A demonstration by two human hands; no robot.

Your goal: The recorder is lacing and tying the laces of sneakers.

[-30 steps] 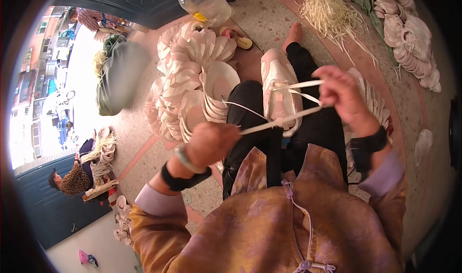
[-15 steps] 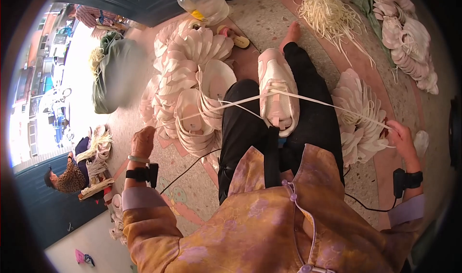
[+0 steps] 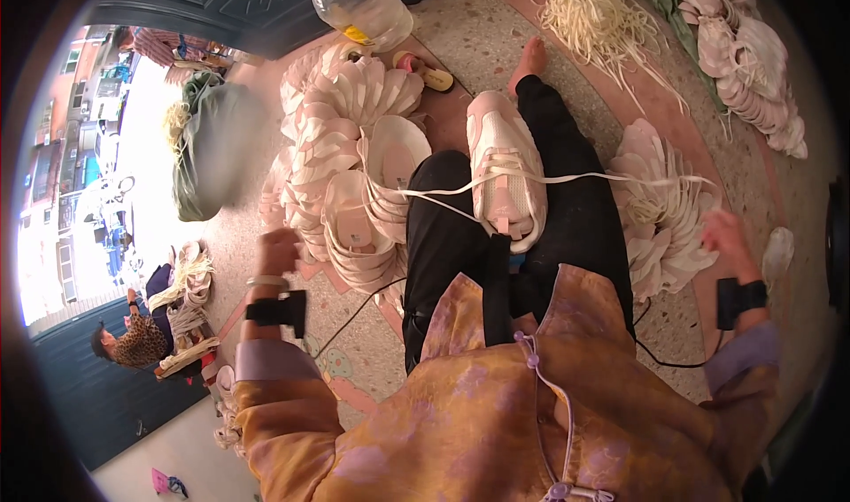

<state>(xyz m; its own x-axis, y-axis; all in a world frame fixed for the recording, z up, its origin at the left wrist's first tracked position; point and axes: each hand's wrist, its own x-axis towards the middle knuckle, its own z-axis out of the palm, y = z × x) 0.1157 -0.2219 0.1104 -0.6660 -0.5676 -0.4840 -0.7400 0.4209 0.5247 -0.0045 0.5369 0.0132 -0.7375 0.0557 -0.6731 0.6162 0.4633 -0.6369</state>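
A pink-and-white sneaker (image 3: pixel 503 170) lies between my black-trousered legs, toe pointing away from me. Its white shoelace (image 3: pixel 580 178) crosses the midfoot, with loose lengths running out to both sides. On the left, the lace reaches a stack of shoe uppers (image 3: pixel 356 223); on the right it lies slack over a fan of pale shoe pieces (image 3: pixel 651 223). My left hand (image 3: pixel 279 252) is left of the stack, its fingers smeared by motion. Beside the right-hand pieces is my right hand (image 3: pixel 728 234), also blurred. Whether it touches the lace end is unclear.
Beyond the left stack stand a clear plastic jug (image 3: pixel 361 11) and a slipper (image 3: pixel 425 71). A tangled heap of cream laces (image 3: pixel 595 17) lies on the floor ahead. More pale pieces (image 3: pixel 744 64) lie far right. A green sack (image 3: pixel 211 152) and another person (image 3: pixel 137 338) are at left.
The shoelace was stretched tight between both hands and now hangs slack in curves. My left hand has shifted slightly right, and my right hand slightly up. The sneaker stays in place.
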